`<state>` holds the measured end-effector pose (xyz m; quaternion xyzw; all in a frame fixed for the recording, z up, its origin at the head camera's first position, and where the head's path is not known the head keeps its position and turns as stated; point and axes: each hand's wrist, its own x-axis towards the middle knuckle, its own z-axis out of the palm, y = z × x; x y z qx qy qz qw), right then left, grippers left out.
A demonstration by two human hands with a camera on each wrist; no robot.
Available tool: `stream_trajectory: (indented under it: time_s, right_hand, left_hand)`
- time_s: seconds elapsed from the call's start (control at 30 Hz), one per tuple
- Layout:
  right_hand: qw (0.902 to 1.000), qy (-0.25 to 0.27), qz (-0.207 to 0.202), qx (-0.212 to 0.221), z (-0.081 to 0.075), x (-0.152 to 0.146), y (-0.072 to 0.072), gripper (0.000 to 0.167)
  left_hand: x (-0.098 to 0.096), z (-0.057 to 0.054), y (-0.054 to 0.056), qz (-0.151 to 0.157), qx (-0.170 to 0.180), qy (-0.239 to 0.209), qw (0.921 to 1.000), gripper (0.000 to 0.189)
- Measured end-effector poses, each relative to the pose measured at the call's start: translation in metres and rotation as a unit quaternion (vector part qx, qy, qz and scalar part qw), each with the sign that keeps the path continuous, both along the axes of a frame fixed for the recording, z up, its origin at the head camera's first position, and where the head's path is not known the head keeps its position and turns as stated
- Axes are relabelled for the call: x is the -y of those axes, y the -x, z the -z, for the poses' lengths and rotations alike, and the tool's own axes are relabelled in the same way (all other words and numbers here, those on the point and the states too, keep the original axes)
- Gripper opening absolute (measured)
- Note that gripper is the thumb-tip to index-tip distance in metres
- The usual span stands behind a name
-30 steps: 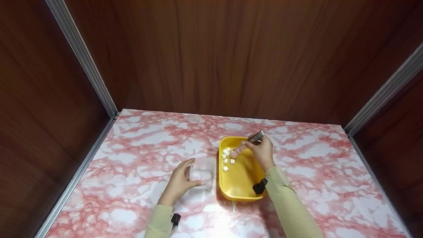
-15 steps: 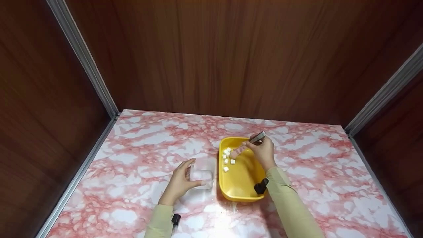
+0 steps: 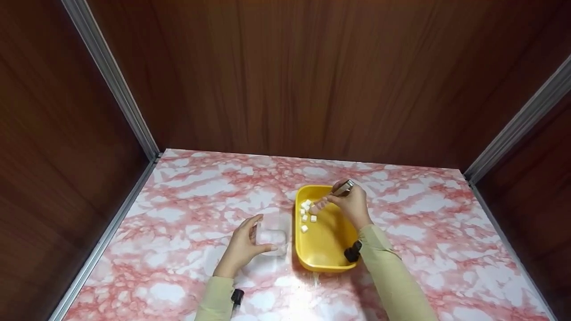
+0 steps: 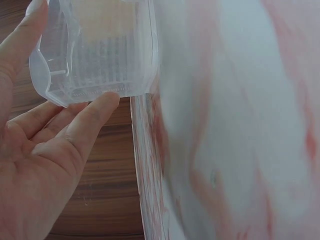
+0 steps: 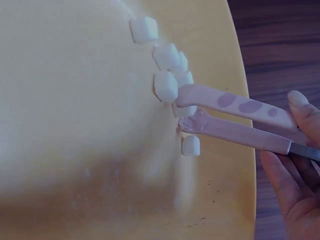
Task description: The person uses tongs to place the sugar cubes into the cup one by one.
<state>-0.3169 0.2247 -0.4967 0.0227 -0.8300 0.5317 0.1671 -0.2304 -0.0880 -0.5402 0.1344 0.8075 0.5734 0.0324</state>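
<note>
My left hand [image 3: 241, 247] grips a clear plastic container [image 3: 272, 240] by its side, left of the yellow tray [image 3: 328, 240]; the left wrist view shows thumb and fingers around its walls. My right hand [image 3: 355, 207] holds pink tongs [image 5: 235, 132] with paw-shaped tips over the tray. In the right wrist view the tongs' arms stand slightly apart, and their tips are right at a cluster of white cubes [image 5: 165, 86]. One cube shows partly behind the tips, and another cube [image 5: 190, 146] lies just below them.
A red-and-white marbled tabletop [image 3: 187, 200] spreads around the tray. Dark wooden panels [image 3: 285, 80] with metal corner rails [image 3: 116, 76] enclose the back and sides. A black wrist camera [image 3: 352, 252] overlaps the tray's near right corner.
The metal end of the tongs has shifted slightly left with my right hand. My left hand, the container and the white cubes look the same.
</note>
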Motion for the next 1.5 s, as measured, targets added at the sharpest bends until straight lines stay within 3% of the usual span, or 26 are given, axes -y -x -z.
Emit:
stream_trajectory:
  time_s: [0.17, 0.47, 0.73, 1.17, 1.5]
  right_hand:
    - [0.9991, -0.036, -0.02, 0.012, -0.0008, -0.0029, -0.0016, 0.028]
    - [0.9976, -0.044, -0.038, 0.037, -0.0054, -0.0078, -0.0069, 0.028]
    - [0.9971, -0.057, -0.03, 0.041, -0.0049, -0.0087, -0.0064, 0.024]
    - [0.999, -0.041, -0.013, 0.014, -0.0019, -0.0071, -0.0038, 0.02]
    - [0.9995, -0.024, -0.003, 0.018, -0.0003, -0.0076, -0.0021, 0.018]
  left_hand:
    - [0.0009, 0.0008, -0.0004, 0.0, -0.004, 0.003, 1.0, 0.091]
    - [0.0016, 0.0015, 0.0011, 0.006, -0.019, 0.02, 0.9996, 0.094]
    - [0.0018, 0.0022, 0.0009, 0.004, -0.017, 0.02, 0.9996, 0.092]
    - [0.002, 0.0033, 0.0015, 0.004, -0.014, 0.013, 0.9998, 0.093]
    - [0.001, 0.0023, 0.0019, 0.006, -0.005, 0.001, 1.0, 0.092]
